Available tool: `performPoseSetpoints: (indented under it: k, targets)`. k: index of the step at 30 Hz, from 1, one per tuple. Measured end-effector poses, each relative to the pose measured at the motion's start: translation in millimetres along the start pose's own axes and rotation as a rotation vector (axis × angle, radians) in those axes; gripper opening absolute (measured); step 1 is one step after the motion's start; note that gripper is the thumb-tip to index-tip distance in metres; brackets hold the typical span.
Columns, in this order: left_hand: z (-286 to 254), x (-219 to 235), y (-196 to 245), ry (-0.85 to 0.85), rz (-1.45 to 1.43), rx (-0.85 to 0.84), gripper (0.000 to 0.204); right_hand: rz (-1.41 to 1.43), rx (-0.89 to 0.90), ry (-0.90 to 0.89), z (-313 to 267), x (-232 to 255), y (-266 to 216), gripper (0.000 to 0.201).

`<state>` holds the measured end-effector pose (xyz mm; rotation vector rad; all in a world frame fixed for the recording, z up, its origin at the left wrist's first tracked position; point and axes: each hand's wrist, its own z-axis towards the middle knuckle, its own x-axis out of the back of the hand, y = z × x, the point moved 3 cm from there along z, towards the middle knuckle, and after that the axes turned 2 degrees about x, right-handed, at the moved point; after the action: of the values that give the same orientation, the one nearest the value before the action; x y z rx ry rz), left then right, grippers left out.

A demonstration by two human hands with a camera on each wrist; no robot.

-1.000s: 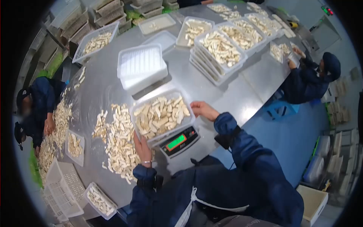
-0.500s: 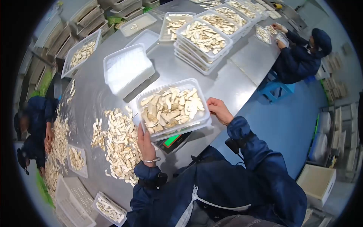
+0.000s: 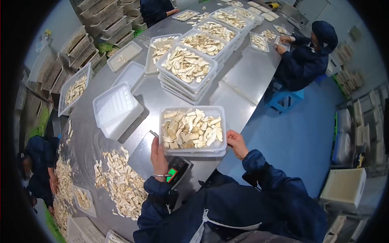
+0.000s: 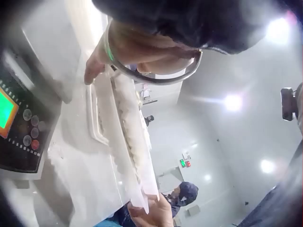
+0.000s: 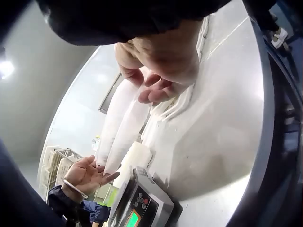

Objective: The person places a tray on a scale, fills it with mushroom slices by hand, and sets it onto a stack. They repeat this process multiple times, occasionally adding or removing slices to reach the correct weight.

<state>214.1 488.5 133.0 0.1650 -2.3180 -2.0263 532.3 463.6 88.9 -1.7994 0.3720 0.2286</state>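
Two nested clear trays, the upper one filled with sliced pale pieces point(image 3: 190, 128), are held up by both hands in the head view. My left hand point(image 3: 159, 158) grips the left side, and my right hand point(image 3: 238, 145) pinches the right edge. In the left wrist view the trays point(image 4: 124, 118) appear edge-on, lifted above the steel table. The right wrist view shows the right fingers point(image 5: 158, 90) curled at the tray edge and the left hand point(image 5: 85, 177) supporting the far end. The scale point(image 3: 178, 170) with a green display stands below, partly hidden by the left hand.
Stacked filled trays point(image 3: 187, 67) stand ahead on the steel table. White empty trays point(image 3: 115, 111) are at the left, with a loose heap of slices point(image 3: 125, 188) nearer. One person point(image 3: 304, 56) sits at the right edge; others are at the far left and back.
Both hands have lifted the trays off the scale and carried them to the right. The head view has turned, so the stacked trays now appear further left and lower.
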Motion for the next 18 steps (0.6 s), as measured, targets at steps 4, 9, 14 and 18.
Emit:
performPoseSetpoints:
  k: [4,9,14,18]
  targets:
    - [3,0,15,0.164,0.082,-0.092,0.047,0.030,-0.035,0.081,6,9,9,0.004]
    - [-24,22,25,0.235,0.196,-0.183,0.048,0.072,-0.074,0.084,32,1,55,0.004]
    - [-51,34,38,0.317,0.314,-0.165,0.048,0.081,-0.068,0.028,70,-25,77,0.003]
    - [-65,40,42,0.406,0.293,-0.130,0.049,0.090,-0.003,-0.010,79,-41,68,0.003]
